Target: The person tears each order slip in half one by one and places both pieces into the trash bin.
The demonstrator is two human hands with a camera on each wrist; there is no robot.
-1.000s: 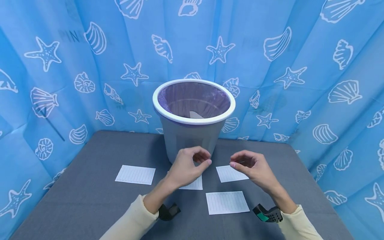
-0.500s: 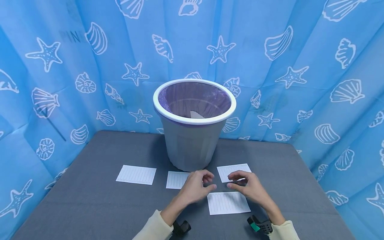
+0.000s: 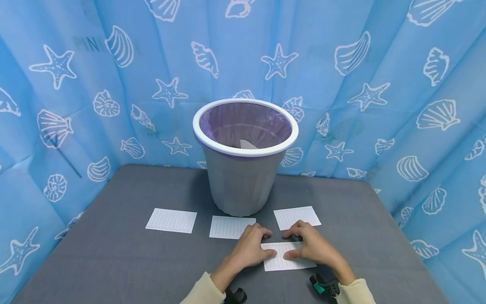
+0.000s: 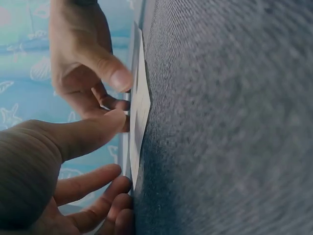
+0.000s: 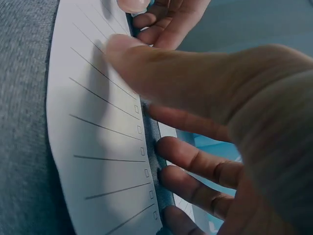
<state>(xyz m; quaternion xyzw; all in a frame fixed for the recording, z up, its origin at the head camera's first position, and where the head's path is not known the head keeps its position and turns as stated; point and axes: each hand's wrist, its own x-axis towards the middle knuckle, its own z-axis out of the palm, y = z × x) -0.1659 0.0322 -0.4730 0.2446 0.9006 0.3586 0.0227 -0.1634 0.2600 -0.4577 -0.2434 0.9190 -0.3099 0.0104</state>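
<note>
A white lined paper sheet (image 3: 281, 264) with small checkboxes along its far edge lies on the grey table in front. Both hands are over it. My left hand (image 3: 250, 249) is at its left end, fingertips down by the far left corner and thumb over the paper. Over the right half is my right hand (image 3: 309, 249), its thumb (image 5: 127, 54) above the lines and its spread fingers just past the checkbox edge. Neither hand grips the sheet. In the left wrist view the sheet (image 4: 141, 112) is seen nearly edge-on beside both thumbs.
Three more lined sheets lie behind: a left one (image 3: 171, 221), a middle one (image 3: 229, 227) and a right one (image 3: 294, 216). At the back stands a grey wastebasket (image 3: 241, 181), purple-lined, with white paper (image 3: 247, 145) inside. A blue shell-patterned curtain (image 3: 243, 63) surrounds the table.
Both hands have come down and toward the front from near the wastebasket and the back right sheet to the front sheet. The sheets have stayed in place.
</note>
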